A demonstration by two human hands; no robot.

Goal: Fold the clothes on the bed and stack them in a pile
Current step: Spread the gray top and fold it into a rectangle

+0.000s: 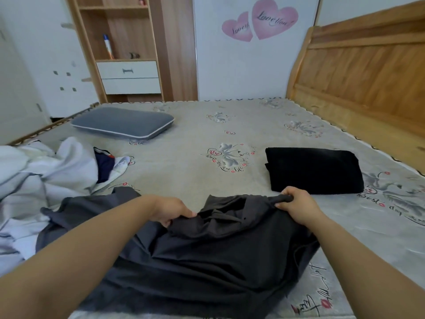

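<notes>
Both hands grip one dark grey garment (207, 256) on the bed (241, 125), nearest the person. Left hand (172, 211) has its fingers curled into the cloth at the far edge, near the middle. Right hand (296, 204) pinches a bunched corner of that same far edge, lifted a little off the mattress. Neither hand is loose.

Garment: crumpled, spread wide, its long axis running left to right across the person's front. Bulk of it lies on the person's side of the two grips; a loose end trails off left of the left hand, towards the white heap (46, 171).

Black folded piece (315, 172) lies flat just beyond the right hand, apart from the grey garment, not touching it. Likely the start of the pile. White heap not folded, touching or overlapping the grey garment's left end; cannot tell which lies over which. Pillow (122, 123) far beyond the left hand, well apart.

Judgement: early in the task, one piece done. Grey garment is being straightened for its first fold. Right hand is the nearer to the black piece, so the finished fold would travel forward and right.
</notes>
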